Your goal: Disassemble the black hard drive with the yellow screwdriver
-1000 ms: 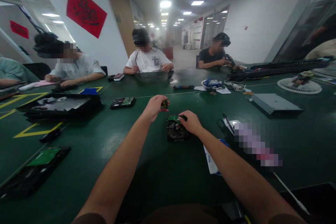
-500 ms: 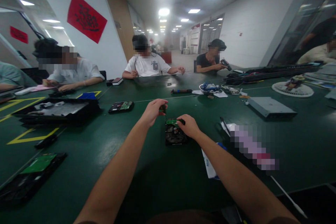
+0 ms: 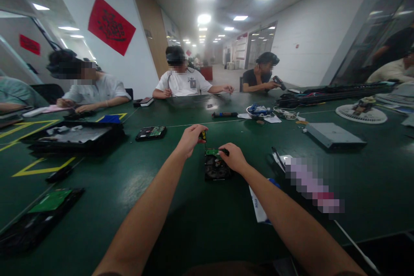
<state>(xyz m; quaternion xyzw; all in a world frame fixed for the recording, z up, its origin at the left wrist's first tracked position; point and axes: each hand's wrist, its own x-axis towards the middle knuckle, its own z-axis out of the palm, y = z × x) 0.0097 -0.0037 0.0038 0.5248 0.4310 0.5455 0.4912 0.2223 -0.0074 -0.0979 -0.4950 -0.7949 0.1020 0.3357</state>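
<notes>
A black hard drive (image 3: 216, 169) with a green circuit board at its far end lies on the green table (image 3: 194, 211) in front of me. My left hand (image 3: 190, 139) is closed round the handle of a small screwdriver (image 3: 203, 136), held upright over the drive's far left corner. My right hand (image 3: 233, 158) rests on the drive's far right corner, its fingers pinched on the edge there.
Another drive (image 3: 151, 132) lies further left, a black tray (image 3: 71, 135) beyond it, a green board (image 3: 51, 200) near left. A grey box (image 3: 333, 136) sits right, papers (image 3: 258, 205) by my right forearm. Three people sit across the table.
My hands have stayed on the drive and screwdriver. The view has shifted slightly; the person opposite has stretched an arm out to the right.
</notes>
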